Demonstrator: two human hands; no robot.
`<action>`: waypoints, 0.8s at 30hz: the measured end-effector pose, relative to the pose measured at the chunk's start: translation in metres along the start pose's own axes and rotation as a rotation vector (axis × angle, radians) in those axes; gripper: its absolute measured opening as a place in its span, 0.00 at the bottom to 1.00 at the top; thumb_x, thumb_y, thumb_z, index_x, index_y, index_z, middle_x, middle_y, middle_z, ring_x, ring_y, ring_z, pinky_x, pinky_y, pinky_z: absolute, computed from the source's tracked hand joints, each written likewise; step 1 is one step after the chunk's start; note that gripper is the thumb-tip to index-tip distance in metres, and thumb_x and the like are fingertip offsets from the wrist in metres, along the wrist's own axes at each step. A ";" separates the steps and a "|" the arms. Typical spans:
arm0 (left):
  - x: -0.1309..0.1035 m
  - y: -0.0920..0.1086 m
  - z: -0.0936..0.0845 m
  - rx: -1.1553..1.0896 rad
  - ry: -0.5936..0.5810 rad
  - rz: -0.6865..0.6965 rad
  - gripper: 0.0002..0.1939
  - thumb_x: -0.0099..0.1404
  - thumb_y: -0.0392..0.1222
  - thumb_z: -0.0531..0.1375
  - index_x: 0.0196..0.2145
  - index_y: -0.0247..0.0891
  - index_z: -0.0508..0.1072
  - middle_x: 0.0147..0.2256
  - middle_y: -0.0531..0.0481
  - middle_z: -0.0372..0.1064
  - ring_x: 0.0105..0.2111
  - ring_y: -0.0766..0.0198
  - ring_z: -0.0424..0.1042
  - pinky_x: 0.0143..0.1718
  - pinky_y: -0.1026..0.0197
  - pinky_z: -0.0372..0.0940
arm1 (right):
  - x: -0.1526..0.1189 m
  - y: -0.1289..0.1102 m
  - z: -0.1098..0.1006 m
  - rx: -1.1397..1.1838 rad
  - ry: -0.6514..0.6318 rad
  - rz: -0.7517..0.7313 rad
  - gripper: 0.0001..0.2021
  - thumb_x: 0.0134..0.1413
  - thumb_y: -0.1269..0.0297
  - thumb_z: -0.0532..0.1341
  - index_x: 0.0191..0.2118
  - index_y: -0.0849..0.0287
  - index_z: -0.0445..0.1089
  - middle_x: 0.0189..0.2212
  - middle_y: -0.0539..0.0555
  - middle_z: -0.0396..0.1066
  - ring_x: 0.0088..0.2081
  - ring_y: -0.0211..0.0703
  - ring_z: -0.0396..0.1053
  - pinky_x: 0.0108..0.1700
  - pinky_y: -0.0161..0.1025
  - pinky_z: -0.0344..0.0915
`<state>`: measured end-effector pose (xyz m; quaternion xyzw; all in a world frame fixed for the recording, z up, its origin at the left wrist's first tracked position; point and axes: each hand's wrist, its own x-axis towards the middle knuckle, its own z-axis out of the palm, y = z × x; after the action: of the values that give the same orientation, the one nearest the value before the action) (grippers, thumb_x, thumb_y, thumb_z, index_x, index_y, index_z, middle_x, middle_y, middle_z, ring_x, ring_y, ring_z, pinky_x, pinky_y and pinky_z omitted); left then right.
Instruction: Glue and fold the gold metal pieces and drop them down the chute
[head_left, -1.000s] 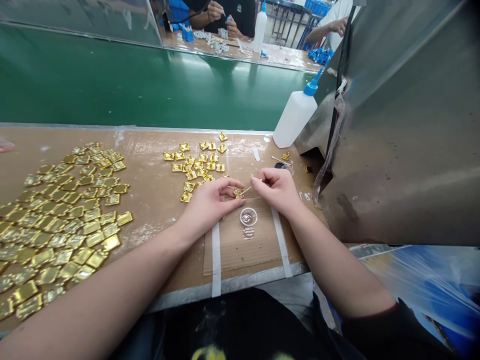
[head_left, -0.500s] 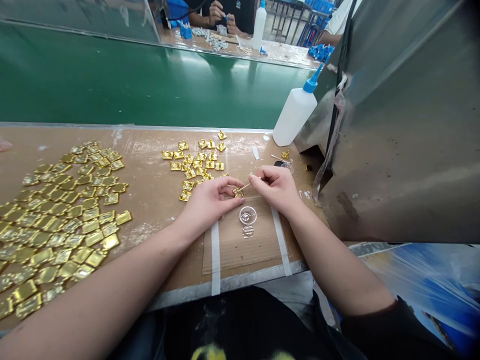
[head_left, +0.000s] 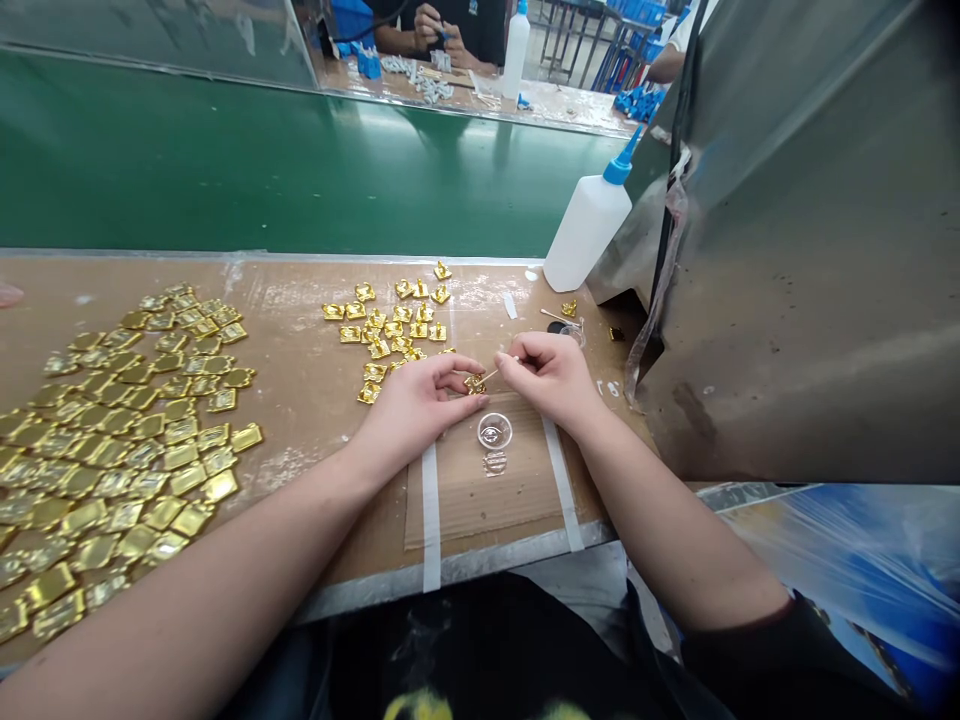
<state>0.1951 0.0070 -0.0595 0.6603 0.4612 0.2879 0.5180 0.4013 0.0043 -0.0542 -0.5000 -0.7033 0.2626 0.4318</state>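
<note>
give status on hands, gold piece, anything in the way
Left hand holding small gold piece. Right hand gripping thin stick, tip at the piece. Transparent cup nearby, not between the hands.

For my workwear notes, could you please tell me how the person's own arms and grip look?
The left grip and right grip are bare hands; no gloves or wristbands show. Both forearms are bare too; a black sleeve shows on the right, none on the left.

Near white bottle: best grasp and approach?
Likely the body of the near white bottle, below its blue nozzle cap, from the left: the body is tall and broad, the nozzle tapers thin, and the metal panel crowds its right.
</note>
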 end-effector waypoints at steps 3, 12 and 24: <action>0.000 -0.001 0.000 -0.020 0.005 0.001 0.18 0.62 0.47 0.73 0.49 0.40 0.81 0.28 0.54 0.71 0.20 0.71 0.61 0.20 0.67 0.56 | 0.000 -0.002 -0.004 0.044 0.021 0.017 0.19 0.58 0.60 0.62 0.21 0.57 0.56 0.19 0.43 0.50 0.23 0.32 0.49 0.28 0.35 0.46; 0.006 -0.007 -0.003 -0.179 -0.019 -0.032 0.27 0.62 0.54 0.72 0.54 0.37 0.80 0.31 0.52 0.70 0.20 0.71 0.61 0.21 0.66 0.54 | -0.006 0.000 -0.021 0.069 -0.534 -0.115 0.23 0.62 0.61 0.63 0.20 0.57 0.52 0.18 0.43 0.49 0.22 0.31 0.49 0.28 0.35 0.45; 0.014 -0.022 -0.015 0.099 0.034 0.079 0.39 0.58 0.71 0.67 0.56 0.39 0.80 0.27 0.51 0.74 0.28 0.55 0.74 0.25 0.59 0.66 | -0.013 -0.045 -0.031 -0.594 -0.384 0.034 0.31 0.66 0.34 0.53 0.24 0.55 0.67 0.24 0.53 0.72 0.28 0.43 0.65 0.30 0.43 0.52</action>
<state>0.1813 0.0266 -0.0773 0.6977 0.4572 0.2960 0.4653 0.4087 -0.0262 -0.0072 -0.5569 -0.8088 0.1430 0.1232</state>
